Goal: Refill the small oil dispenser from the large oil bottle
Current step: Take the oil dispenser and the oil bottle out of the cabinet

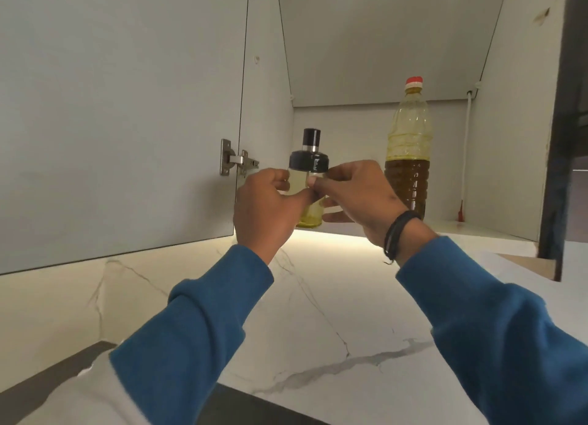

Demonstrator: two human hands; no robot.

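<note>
A small glass oil dispenser (308,173) with a black lid and black push top is held at the front edge of an open wall cabinet, with a little yellow oil at its bottom. My left hand (269,206) grips its body from the left. From the right, my right hand (356,198) grips the same body, thumb and fingers curled round the glass. The large oil bottle (407,157), clear plastic with a red cap and about half full of dark yellow oil, stands upright on the cabinet shelf just right of my right hand.
The cabinet door (121,122) stands open on the left, its hinge (237,161) beside my left hand. A dark door edge (560,138) frames the right. A white cable (465,157) runs down the cabinet's back corner. White marbled wall (318,297) lies below.
</note>
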